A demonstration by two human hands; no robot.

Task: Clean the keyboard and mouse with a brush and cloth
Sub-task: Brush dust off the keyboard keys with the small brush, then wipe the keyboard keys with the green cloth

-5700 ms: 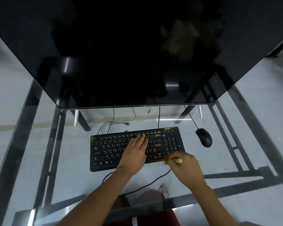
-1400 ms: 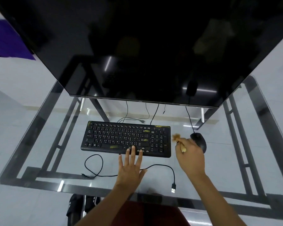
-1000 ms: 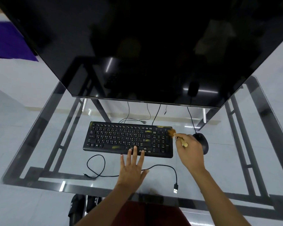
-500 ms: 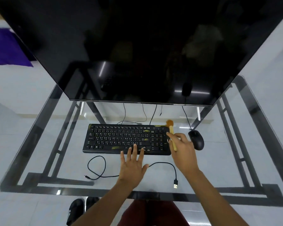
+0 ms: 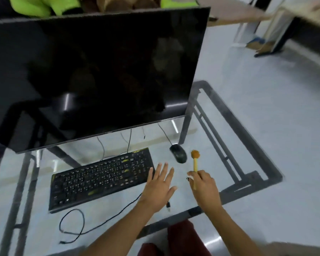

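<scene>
One big dark monitor (image 5: pixel 92 71) up at 11 o'clock on glass bench (image 5: pixel 229 145). Keyboard (image 5: pixel 102 179) at 9, left hand (image 5: pixel 160 187) flat beside it. Right hand (image 5: pixel 204 185) gripping brush (image 5: pixel 194 161), bristles just beside mouse (image 5: pixel 178 153).

The whole picture is blurred. The right hand (image 5: pixel 204 185) hides the middle of the brush (image 5: pixel 195 163) handle. The monitor (image 5: pixel 92 74) is cut off at the left edge.

keyboard (image 5: pixel 102 179): 1
mouse (image 5: pixel 178 153): 1
brush (image 5: pixel 195 161): 1
monitor (image 5: pixel 92 74): 1
loose cable (image 5: pixel 92 229): 1
my hands: 2, left hand (image 5: pixel 160 185), right hand (image 5: pixel 204 186)
</scene>
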